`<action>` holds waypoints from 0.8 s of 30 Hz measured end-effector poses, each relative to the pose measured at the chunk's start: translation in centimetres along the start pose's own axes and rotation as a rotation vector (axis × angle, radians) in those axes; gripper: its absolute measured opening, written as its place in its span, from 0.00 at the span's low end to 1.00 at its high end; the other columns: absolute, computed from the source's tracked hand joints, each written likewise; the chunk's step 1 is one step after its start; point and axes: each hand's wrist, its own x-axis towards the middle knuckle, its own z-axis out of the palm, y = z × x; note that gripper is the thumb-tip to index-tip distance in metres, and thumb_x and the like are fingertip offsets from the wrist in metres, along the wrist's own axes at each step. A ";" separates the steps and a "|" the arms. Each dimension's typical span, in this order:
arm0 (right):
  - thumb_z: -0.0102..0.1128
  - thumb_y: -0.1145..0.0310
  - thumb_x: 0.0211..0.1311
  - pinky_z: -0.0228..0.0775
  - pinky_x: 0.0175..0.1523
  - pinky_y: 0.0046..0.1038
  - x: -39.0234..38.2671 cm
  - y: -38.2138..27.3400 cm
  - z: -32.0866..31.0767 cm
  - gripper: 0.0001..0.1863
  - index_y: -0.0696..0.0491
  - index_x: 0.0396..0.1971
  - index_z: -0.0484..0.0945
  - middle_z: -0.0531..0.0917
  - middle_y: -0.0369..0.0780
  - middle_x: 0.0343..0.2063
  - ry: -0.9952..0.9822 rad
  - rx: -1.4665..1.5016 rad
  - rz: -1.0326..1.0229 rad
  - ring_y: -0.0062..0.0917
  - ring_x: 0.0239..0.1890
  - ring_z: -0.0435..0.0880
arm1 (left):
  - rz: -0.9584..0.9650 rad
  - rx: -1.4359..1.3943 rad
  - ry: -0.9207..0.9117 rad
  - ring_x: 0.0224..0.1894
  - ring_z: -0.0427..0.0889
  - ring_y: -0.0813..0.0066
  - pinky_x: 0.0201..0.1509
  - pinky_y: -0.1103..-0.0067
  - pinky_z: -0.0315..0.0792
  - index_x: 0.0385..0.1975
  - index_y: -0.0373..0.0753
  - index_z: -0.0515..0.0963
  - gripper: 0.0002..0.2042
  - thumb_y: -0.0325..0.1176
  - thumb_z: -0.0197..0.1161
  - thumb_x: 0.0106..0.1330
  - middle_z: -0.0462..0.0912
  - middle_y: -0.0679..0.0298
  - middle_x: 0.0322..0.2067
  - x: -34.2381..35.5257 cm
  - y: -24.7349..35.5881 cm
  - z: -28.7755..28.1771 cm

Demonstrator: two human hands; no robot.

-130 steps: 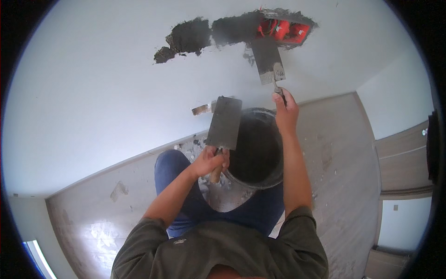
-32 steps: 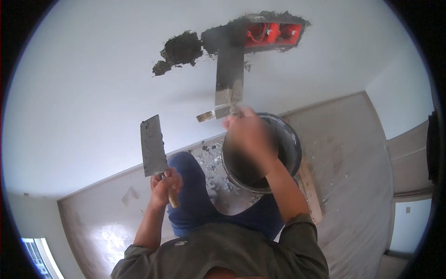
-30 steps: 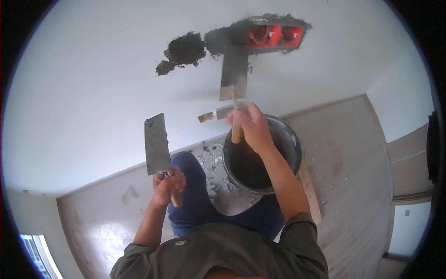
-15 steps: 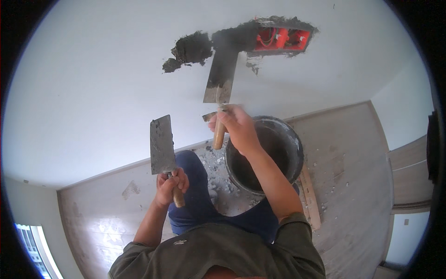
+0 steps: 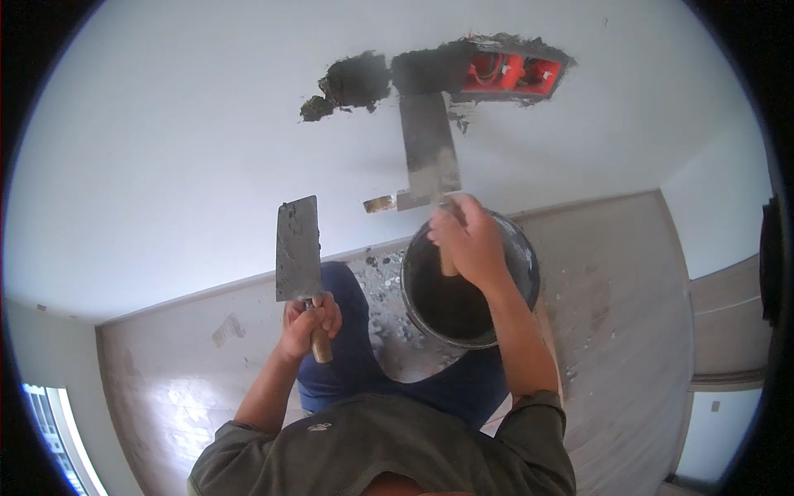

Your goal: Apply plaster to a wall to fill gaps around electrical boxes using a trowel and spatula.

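Note:
My left hand (image 5: 310, 322) grips the wooden handle of a trowel (image 5: 296, 246) with a grey, mortar-smeared blade, held upright over my left knee. My right hand (image 5: 463, 240) holds a second trowel (image 5: 422, 132) by its wooden handle, over a black bucket (image 5: 447, 310) with dark contents. This blade's far end reaches the dark mortar patch (image 5: 428, 70) on the white wall; whether it touches is unclear. Right of the patch is a red double box (image 5: 517, 73) with wires inside. Another ragged mortar patch (image 5: 356, 78) lies to the left.
A small brown-and-grey strip (image 5: 380, 204) shows low on the wall. Grey debris (image 5: 385, 273) lies beside the bucket on the dusty floor (image 5: 604, 298). My knees frame the bucket's near side. A window (image 5: 50, 430) is at lower left, wooden panels (image 5: 724, 322) at right.
My right trowel moved left along the mortar from below the red box, then slightly right again over the last half second. My left trowel dropped lower and leftward, then shifted slightly right.

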 end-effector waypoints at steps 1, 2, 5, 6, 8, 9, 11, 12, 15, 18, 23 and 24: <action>0.57 0.62 0.66 0.76 0.37 0.26 0.0 -0.5 -0.5 0.18 0.62 0.45 0.73 0.83 0.42 0.28 0.066 -0.107 -0.076 0.24 0.29 0.84 | 0.009 0.005 0.013 0.18 0.66 0.75 0.18 0.79 0.64 0.32 0.42 0.65 0.05 0.29 0.54 0.59 0.66 0.64 0.19 0.0 -0.1 0.2; 0.58 0.59 0.66 0.76 0.37 0.28 0.0 -1.0 -0.9 0.19 0.61 0.45 0.73 0.84 0.44 0.25 0.132 -0.212 -0.152 0.27 0.27 0.86 | 0.012 0.001 0.015 0.18 0.66 0.75 0.18 0.79 0.64 0.32 0.42 0.65 0.05 0.29 0.54 0.59 0.66 0.64 0.19 0.1 -0.2 0.2; 0.58 0.59 0.66 0.75 0.36 0.30 0.7 -1.7 -1.1 0.18 0.60 0.42 0.73 0.84 0.44 0.25 0.132 -0.259 -0.207 0.29 0.26 0.85 | -0.012 -0.009 0.025 0.17 0.66 0.74 0.19 0.79 0.64 0.32 0.43 0.65 0.05 0.29 0.55 0.60 0.66 0.64 0.19 0.0 -0.3 -0.2; 0.58 0.59 0.66 0.75 0.36 0.31 0.7 -1.9 -1.1 0.18 0.60 0.42 0.73 0.84 0.44 0.25 0.139 -0.262 -0.232 0.30 0.25 0.85 | -0.023 -0.018 0.005 0.19 0.67 0.72 0.20 0.78 0.65 0.32 0.42 0.65 0.05 0.27 0.53 0.59 0.67 0.63 0.19 0.0 -0.2 -0.3; 0.58 0.59 0.66 0.75 0.36 0.31 0.7 -2.5 -0.8 0.18 0.60 0.42 0.74 0.84 0.44 0.24 0.138 -0.277 -0.181 0.30 0.25 0.85 | -0.033 -0.029 -0.015 0.20 0.69 0.70 0.22 0.76 0.67 0.33 0.42 0.64 0.06 0.25 0.51 0.59 0.68 0.62 0.20 0.0 -0.2 -0.3; 0.58 0.59 0.66 0.75 0.36 0.31 0.7 -2.7 -0.6 0.17 0.60 0.41 0.74 0.84 0.43 0.23 0.138 -0.289 -0.131 0.31 0.25 0.86 | -0.041 -0.038 -0.013 0.20 0.69 0.70 0.22 0.76 0.67 0.33 0.42 0.64 0.06 0.25 0.51 0.59 0.68 0.62 0.20 0.1 -0.3 -0.2; 0.58 0.59 0.66 0.75 0.36 0.31 0.6 -2.2 -0.7 0.18 0.60 0.41 0.74 0.84 0.43 0.22 0.149 -0.340 -0.143 0.31 0.25 0.86 | -0.048 -0.049 -0.013 0.20 0.69 0.70 0.23 0.76 0.67 0.33 0.42 0.64 0.06 0.25 0.52 0.59 0.68 0.62 0.20 0.2 -0.3 -0.2; 0.58 0.58 0.66 0.75 0.36 0.31 0.5 -2.0 -0.8 0.18 0.60 0.41 0.74 0.83 0.44 0.21 0.159 -0.389 -0.156 0.32 0.25 0.86 | -0.040 -0.050 -0.018 0.20 0.70 0.70 0.23 0.76 0.67 0.33 0.42 0.64 0.06 0.25 0.52 0.59 0.68 0.61 0.20 0.2 -0.3 -0.1; 0.59 0.58 0.65 0.75 0.36 0.33 0.4 -2.3 -0.9 0.18 0.60 0.40 0.74 0.83 0.44 0.21 0.163 -0.368 -0.111 0.33 0.26 0.86 | -0.023 -0.043 -0.021 0.20 0.70 0.70 0.23 0.76 0.67 0.32 0.42 0.64 0.05 0.26 0.52 0.59 0.68 0.61 0.20 0.2 -0.4 -0.3; 0.59 0.58 0.65 0.75 0.37 0.34 -0.1 -2.4 -1.2 0.18 0.60 0.40 0.74 0.83 0.44 0.20 0.187 -0.460 -0.132 0.35 0.24 0.85 | -0.017 -0.019 -0.022 0.20 0.70 0.70 0.23 0.76 0.67 0.32 0.42 0.64 0.05 0.26 0.52 0.59 0.68 0.61 0.19 0.2 -0.4 -0.4; 0.60 0.59 0.64 0.74 0.40 0.38 -1.1 -1.5 -2.9 0.18 0.60 0.41 0.74 0.84 0.48 0.28 0.206 -0.562 -0.143 0.41 0.32 0.85 | -0.002 -0.009 -0.022 0.18 0.66 0.74 0.19 0.79 0.64 0.33 0.43 0.65 0.05 0.30 0.55 0.61 0.66 0.64 0.19 0.6 -0.7 -0.2; 0.60 0.60 0.64 0.74 0.41 0.39 -1.2 -1.3 -3.0 0.17 0.60 0.41 0.73 0.84 0.50 0.32 0.248 -0.652 -0.226 0.42 0.35 0.84 | 0.001 -0.010 -0.028 0.18 0.66 0.74 0.19 0.78 0.64 0.33 0.43 0.65 0.05 0.29 0.54 0.61 0.66 0.64 0.19 0.4 -0.7 -0.3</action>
